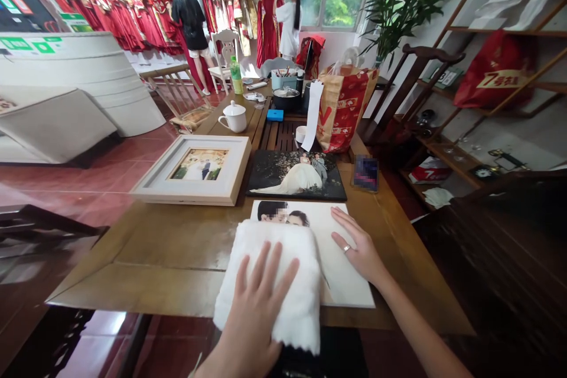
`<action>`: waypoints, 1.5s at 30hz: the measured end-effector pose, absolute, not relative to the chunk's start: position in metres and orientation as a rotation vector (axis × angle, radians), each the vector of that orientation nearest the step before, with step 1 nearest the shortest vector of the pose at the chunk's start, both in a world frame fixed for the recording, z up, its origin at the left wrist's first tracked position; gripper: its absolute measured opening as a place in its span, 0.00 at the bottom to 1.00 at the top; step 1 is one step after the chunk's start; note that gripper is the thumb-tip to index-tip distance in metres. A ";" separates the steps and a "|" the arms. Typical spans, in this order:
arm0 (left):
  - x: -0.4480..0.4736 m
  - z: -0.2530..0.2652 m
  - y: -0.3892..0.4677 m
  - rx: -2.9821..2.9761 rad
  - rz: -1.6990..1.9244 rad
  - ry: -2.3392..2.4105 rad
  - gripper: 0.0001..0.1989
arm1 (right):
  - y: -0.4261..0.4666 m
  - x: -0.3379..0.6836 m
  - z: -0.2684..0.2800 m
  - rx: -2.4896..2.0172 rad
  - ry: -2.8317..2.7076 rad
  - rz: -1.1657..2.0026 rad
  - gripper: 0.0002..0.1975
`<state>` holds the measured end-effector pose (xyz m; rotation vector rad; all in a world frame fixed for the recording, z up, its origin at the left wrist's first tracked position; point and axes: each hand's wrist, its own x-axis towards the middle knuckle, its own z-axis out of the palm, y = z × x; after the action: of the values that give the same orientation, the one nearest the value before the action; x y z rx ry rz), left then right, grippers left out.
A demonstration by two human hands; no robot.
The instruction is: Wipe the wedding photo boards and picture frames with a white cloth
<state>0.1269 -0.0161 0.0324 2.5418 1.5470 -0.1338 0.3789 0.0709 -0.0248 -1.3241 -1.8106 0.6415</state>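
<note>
My left hand (263, 292) lies flat with fingers spread on a folded white cloth (296, 325). Beneath the cloth is a light photo panel (349, 286) with a picture of two people, its left and lower parts mostly covered. My right hand (358, 245), a ring on one finger, rests stretched out on the panel's right side. Just beyond it lies a dark photo panel (274, 177) showing a couple in wedding clothes. A white-framed photo (239, 171) lies face up to the left.
Farther along the wooden table (172, 254) stand a lidded white mug (234, 117), a green-capped bottle (236, 75), a blue box (275, 115) and a red-and-brown paper bag (343, 109). A phone (365, 173) is at the right edge. Two people stand near hanging red garments (133, 0).
</note>
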 end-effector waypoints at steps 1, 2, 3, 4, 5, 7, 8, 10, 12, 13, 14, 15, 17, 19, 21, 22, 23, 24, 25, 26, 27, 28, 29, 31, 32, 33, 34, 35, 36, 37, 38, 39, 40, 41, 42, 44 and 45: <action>0.125 0.032 -0.022 2.558 -0.132 1.497 0.57 | 0.071 0.379 -0.025 -1.322 -1.813 0.633 0.21; 0.123 0.032 -0.025 2.575 -0.121 1.459 0.57 | 0.071 0.379 -0.025 -1.320 -1.818 0.626 0.21; 0.122 0.032 -0.023 2.587 -0.107 1.443 0.56 | 0.071 0.380 -0.025 -1.320 -1.822 0.619 0.21; 0.122 0.033 -0.018 2.594 -0.091 1.449 0.55 | 0.071 0.380 -0.025 -1.319 -1.827 0.615 0.21; 0.123 0.033 -0.010 2.599 -0.069 1.467 0.53 | 0.071 0.380 -0.025 -1.318 -1.834 0.615 0.21; 0.129 0.035 0.013 2.612 -0.013 1.511 0.50 | 0.071 0.381 -0.025 -1.316 -1.844 0.626 0.21; 0.133 0.035 0.027 2.620 0.016 1.534 0.48 | 0.072 0.381 -0.024 -1.316 -1.847 0.634 0.21; 0.141 0.035 0.056 2.637 0.065 1.573 0.45 | 0.072 0.382 -0.024 -1.316 -1.852 0.646 0.21; 0.146 0.035 0.081 2.642 0.092 1.622 0.42 | 0.072 0.382 -0.024 -1.314 -1.853 0.644 0.22; 0.147 0.036 0.090 2.644 0.098 1.636 0.41 | 0.073 0.382 -0.024 -1.313 -1.853 0.641 0.22; 0.147 0.038 0.096 2.649 0.093 1.641 0.40 | 0.073 0.382 -0.024 -1.311 -1.852 0.639 0.22; 0.146 0.039 0.098 2.654 0.075 1.637 0.39 | 0.073 0.382 -0.024 -1.311 -1.850 0.636 0.22; 0.141 0.043 0.090 2.657 0.005 1.626 0.41 | 0.073 0.381 -0.024 -1.314 -1.844 0.635 0.21; 0.133 0.046 0.069 2.630 -0.103 1.632 0.45 | 0.073 0.380 -0.024 -1.323 -1.831 0.636 0.21; 0.125 0.047 0.038 2.578 -0.221 1.646 0.50 | 0.072 0.379 -0.024 -1.329 -1.815 0.638 0.21; 0.121 0.048 0.022 2.553 -0.279 1.640 0.52 | 0.072 0.379 -0.025 -1.326 -1.811 0.638 0.21; 0.117 0.049 0.007 2.535 -0.334 1.623 0.54 | 0.072 0.379 -0.025 -1.320 -1.808 0.635 0.20; 0.114 0.051 -0.006 2.527 -0.387 1.589 0.55 | 0.072 0.379 -0.025 -1.313 -1.809 0.633 0.20; 0.112 0.052 -0.016 2.526 -0.428 1.551 0.56 | 0.072 0.379 -0.025 -1.307 -1.810 0.630 0.20; 0.110 0.054 -0.023 2.530 -0.455 1.513 0.57 | 0.072 0.379 -0.026 -1.303 -1.814 0.628 0.20; 0.109 0.056 -0.026 2.534 -0.464 1.487 0.58 | 0.072 0.380 -0.026 -1.301 -1.819 0.626 0.20; 0.110 0.057 -0.025 2.534 -0.454 1.479 0.58 | 0.072 0.380 -0.026 -1.299 -1.825 0.624 0.20; 0.112 0.057 -0.021 2.529 -0.427 1.484 0.57 | 0.072 0.380 -0.025 -1.294 -1.834 0.623 0.20; 0.118 0.056 -0.003 2.516 -0.340 1.499 0.55 | 0.072 0.381 -0.025 -1.279 -1.852 0.622 0.21; 0.123 0.054 0.010 2.520 -0.281 1.495 0.54 | 0.072 0.381 -0.025 -1.272 -1.858 0.623 0.21; 0.128 0.052 0.023 2.537 -0.216 1.484 0.53 | 0.072 0.382 -0.024 -1.266 -1.859 0.624 0.21; 0.133 0.049 0.037 2.562 -0.145 1.473 0.51 | 0.072 0.382 -0.024 -1.264 -1.858 0.627 0.21; 0.137 0.047 0.051 2.588 -0.076 1.469 0.49 | 0.072 0.382 -0.024 -1.265 -1.854 0.630 0.21; 0.142 0.044 0.065 2.610 -0.018 1.472 0.48 | 0.072 0.382 -0.024 -1.269 -1.850 0.632 0.21; 0.145 0.042 0.077 2.622 0.023 1.486 0.47 | 0.072 0.382 -0.024 -1.274 -1.845 0.634 0.21; 0.147 0.041 0.087 2.622 0.044 1.506 0.45 | 0.072 0.382 -0.024 -1.280 -1.842 0.636 0.21; 0.148 0.041 0.095 2.613 0.050 1.525 0.44 | 0.072 0.382 -0.024 -1.285 -1.840 0.639 0.21; 0.148 0.041 0.100 2.602 0.045 1.540 0.42 | 0.072 0.382 -0.024 -1.289 -1.840 0.642 0.21; 0.146 0.042 0.102 2.592 0.030 1.547 0.42 | 0.072 0.381 -0.024 -1.293 -1.839 0.644 0.21; 0.144 0.044 0.101 2.585 0.007 1.550 0.41 | 0.072 0.381 -0.024 -1.297 -1.837 0.645 0.21; 0.138 0.047 0.090 2.584 -0.060 1.533 0.44 | 0.072 0.380 -0.024 -1.302 -1.823 0.643 0.20; 0.134 0.048 0.080 2.587 -0.100 1.522 0.46 | 0.072 0.379 -0.024 -1.303 -1.814 0.642 0.20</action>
<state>0.1336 0.0797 0.0479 2.5873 1.5224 -0.0998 0.3791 0.0722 -0.0245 -1.3029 -1.8135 0.6420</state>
